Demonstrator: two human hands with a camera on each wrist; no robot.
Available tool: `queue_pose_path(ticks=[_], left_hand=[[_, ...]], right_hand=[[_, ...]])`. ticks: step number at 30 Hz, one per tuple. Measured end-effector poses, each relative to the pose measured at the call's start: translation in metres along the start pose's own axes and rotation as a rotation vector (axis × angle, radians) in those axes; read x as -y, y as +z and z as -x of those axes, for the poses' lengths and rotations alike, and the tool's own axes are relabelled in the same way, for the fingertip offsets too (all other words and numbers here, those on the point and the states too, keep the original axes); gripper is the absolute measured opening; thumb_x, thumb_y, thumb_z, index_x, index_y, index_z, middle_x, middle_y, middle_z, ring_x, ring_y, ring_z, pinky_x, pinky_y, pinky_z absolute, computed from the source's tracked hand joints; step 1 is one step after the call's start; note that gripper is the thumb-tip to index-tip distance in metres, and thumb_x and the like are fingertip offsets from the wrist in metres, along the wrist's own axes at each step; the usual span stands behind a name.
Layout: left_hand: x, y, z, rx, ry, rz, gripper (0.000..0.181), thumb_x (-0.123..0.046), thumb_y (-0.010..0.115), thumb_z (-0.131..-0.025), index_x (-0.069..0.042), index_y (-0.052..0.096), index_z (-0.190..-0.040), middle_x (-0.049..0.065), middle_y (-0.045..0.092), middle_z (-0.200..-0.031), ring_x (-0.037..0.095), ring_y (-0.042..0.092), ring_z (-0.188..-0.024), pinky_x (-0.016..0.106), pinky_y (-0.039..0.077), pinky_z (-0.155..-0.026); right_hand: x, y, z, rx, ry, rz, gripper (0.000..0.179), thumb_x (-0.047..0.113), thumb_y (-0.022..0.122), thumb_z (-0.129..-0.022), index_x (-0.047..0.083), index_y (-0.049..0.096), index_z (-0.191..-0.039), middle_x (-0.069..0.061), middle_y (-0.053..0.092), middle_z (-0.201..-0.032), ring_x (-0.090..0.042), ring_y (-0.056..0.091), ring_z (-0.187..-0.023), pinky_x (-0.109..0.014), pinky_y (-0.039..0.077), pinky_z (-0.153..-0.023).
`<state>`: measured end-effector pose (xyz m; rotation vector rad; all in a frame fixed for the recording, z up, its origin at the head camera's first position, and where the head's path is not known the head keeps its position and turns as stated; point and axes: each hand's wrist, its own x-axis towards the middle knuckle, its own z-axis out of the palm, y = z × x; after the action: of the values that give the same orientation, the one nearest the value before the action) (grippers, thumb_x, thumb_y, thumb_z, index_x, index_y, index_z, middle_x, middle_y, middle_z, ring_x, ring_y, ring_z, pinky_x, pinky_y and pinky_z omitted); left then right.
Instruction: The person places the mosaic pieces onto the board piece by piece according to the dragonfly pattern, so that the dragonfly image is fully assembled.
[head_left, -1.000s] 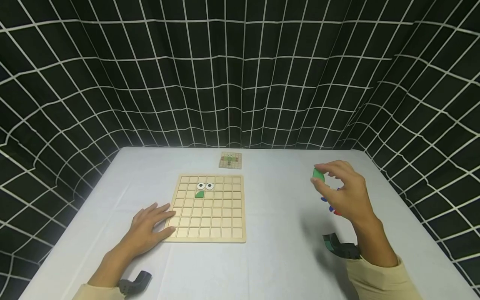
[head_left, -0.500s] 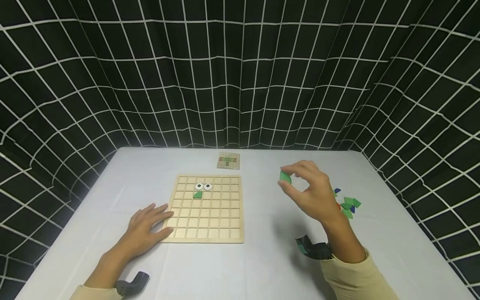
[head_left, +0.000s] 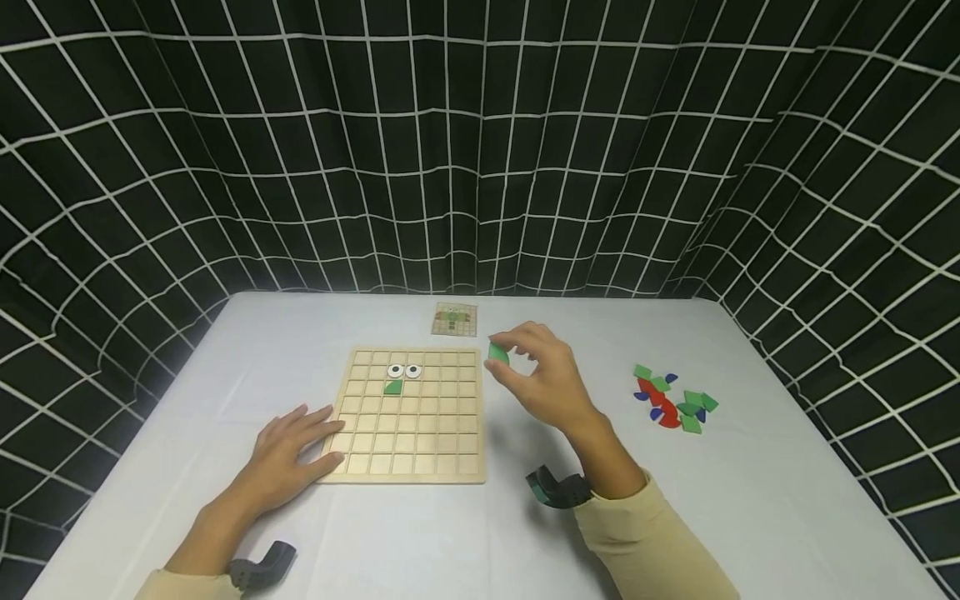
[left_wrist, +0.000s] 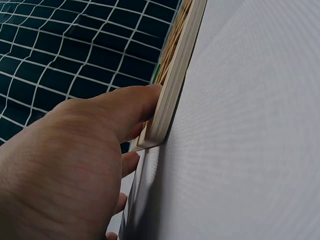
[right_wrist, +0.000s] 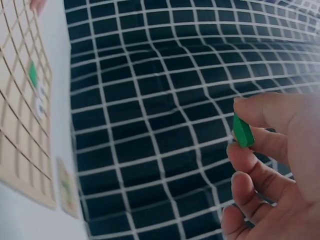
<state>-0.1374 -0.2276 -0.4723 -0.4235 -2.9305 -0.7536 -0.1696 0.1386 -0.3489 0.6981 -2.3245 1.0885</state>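
Your right hand [head_left: 543,375] has its fingers clamped on the green tile [head_left: 498,353], raised over the bench [head_left: 420,542] beside the far right corner of the grid board [head_left: 435,425], which lies leftward. The tile is tipped up, its longer visible dimension spanning thumb to forefinger; its corner's direction is unclear. Your left hand [head_left: 288,458], fingers apart, touches the board's left edge.

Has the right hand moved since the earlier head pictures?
Yes, the right hand moved left, away from the loose pieces and closer to the board.
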Motion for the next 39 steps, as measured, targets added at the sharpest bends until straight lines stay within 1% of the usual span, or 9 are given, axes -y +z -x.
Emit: queue_pose_path(ticks=[4, 8, 12, 15, 19, 26, 30, 36, 39], left_hand=[[0.0, 0.001, -0.001, -0.002, 0.005, 0.002, 0.05, -0.047, 0.067, -0.085, -0.019, 0.062, -0.126, 0.012, 0.047, -0.145, 0.042, 0.027, -0.139, 0.065, 0.01, -0.111], [-0.001, 0.0, -0.002, -0.001, -0.001, 0.003, 0.049, -0.045, 0.067, -0.085, -0.018, 0.062, -0.126, 0.012, 0.047, -0.145, 0.043, 0.027, -0.138, 0.065, 0.01, -0.112], [-0.001, 0.0, -0.002, 0.002, -0.002, 0.006, 0.05, -0.046, 0.067, -0.085, -0.018, 0.062, -0.126, 0.012, 0.047, -0.145, 0.043, 0.027, -0.139, 0.064, 0.01, -0.112], [-0.001, 0.001, -0.002, 0.003, -0.005, 0.002, 0.051, -0.048, 0.066, -0.085, -0.019, 0.062, -0.126, 0.012, 0.047, -0.145, 0.042, 0.027, -0.139, 0.065, 0.01, -0.112], [-0.001, 0.002, -0.002, 0.005, -0.011, -0.006, 0.051, -0.049, 0.066, -0.085, -0.019, 0.061, -0.127, 0.012, 0.047, -0.145, 0.042, 0.026, -0.139, 0.065, 0.009, -0.112], [-0.001, 0.0, -0.002, 0.006, -0.004, 0.006, 0.051, -0.048, 0.066, -0.086, -0.019, 0.061, -0.127, 0.012, 0.047, -0.145, 0.042, 0.026, -0.139, 0.064, 0.009, -0.112], [-0.001, -0.001, -0.001, 0.005, -0.004, 0.01, 0.051, -0.048, 0.066, -0.085, -0.019, 0.062, -0.127, 0.012, 0.047, -0.145, 0.042, 0.027, -0.139, 0.064, 0.009, -0.112], [-0.002, 0.0, -0.001, 0.006, -0.007, 0.003, 0.051, -0.049, 0.065, -0.085, -0.019, 0.062, -0.127, 0.012, 0.047, -0.145, 0.042, 0.027, -0.139, 0.064, 0.01, -0.112], [-0.002, -0.001, -0.001, 0.005, -0.009, -0.001, 0.051, -0.049, 0.065, -0.085, -0.02, 0.062, -0.126, 0.012, 0.047, -0.145, 0.042, 0.027, -0.139, 0.064, 0.009, -0.112]], right_hand=[[-0.002, 0.019, -0.005, 0.031, 0.032, -0.027, 0.024, 0.013, 0.077, -0.08, 0.006, 0.071, -0.102, -0.001, 0.068, -0.095, -0.016, 0.058, -0.093, -0.033, 0.049, -0.076], [-0.004, 0.039, -0.007, 0.072, 0.082, -0.042, 0.023, 0.016, 0.075, -0.082, 0.008, 0.071, -0.104, -0.001, 0.069, -0.096, -0.017, 0.059, -0.093, -0.033, 0.05, -0.076], [-0.009, 0.058, -0.008, 0.101, 0.129, -0.066, 0.027, 0.017, 0.074, -0.083, 0.006, 0.07, -0.108, -0.004, 0.069, -0.097, -0.022, 0.06, -0.092, -0.043, 0.052, -0.077], [-0.013, 0.071, -0.008, 0.111, 0.165, -0.075, 0.03, 0.018, 0.073, -0.084, 0.005, 0.069, -0.111, -0.006, 0.069, -0.099, -0.026, 0.061, -0.092, -0.046, 0.053, -0.078], [-0.016, 0.087, -0.009, 0.144, 0.214, -0.07, 0.029, 0.02, 0.072, -0.085, 0.006, 0.069, -0.11, -0.005, 0.07, -0.104, -0.025, 0.062, -0.096, -0.041, 0.053, -0.081], [-0.017, 0.11, -0.015, 0.251, 0.32, -0.09, 0.028, 0.023, 0.068, -0.089, 0.008, 0.069, -0.112, -0.001, 0.067, -0.107, -0.022, 0.059, -0.1, -0.033, 0.052, -0.08], [-0.018, 0.125, -0.017, 0.291, 0.356, -0.092, 0.029, 0.023, 0.068, -0.089, 0.007, 0.068, -0.114, -0.001, 0.065, -0.106, -0.02, 0.057, -0.099, -0.03, 0.051, -0.079], [-0.02, 0.144, -0.015, 0.33, 0.409, -0.044, 0.027, 0.023, 0.069, -0.089, 0.01, 0.069, -0.113, -0.001, 0.066, -0.105, -0.014, 0.059, -0.092, -0.025, 0.052, -0.075], [-0.02, 0.15, -0.015, 0.34, 0.417, -0.031, 0.028, 0.022, 0.069, -0.088, 0.009, 0.069, -0.113, -0.002, 0.067, -0.105, -0.015, 0.06, -0.094, -0.027, 0.053, -0.079]])
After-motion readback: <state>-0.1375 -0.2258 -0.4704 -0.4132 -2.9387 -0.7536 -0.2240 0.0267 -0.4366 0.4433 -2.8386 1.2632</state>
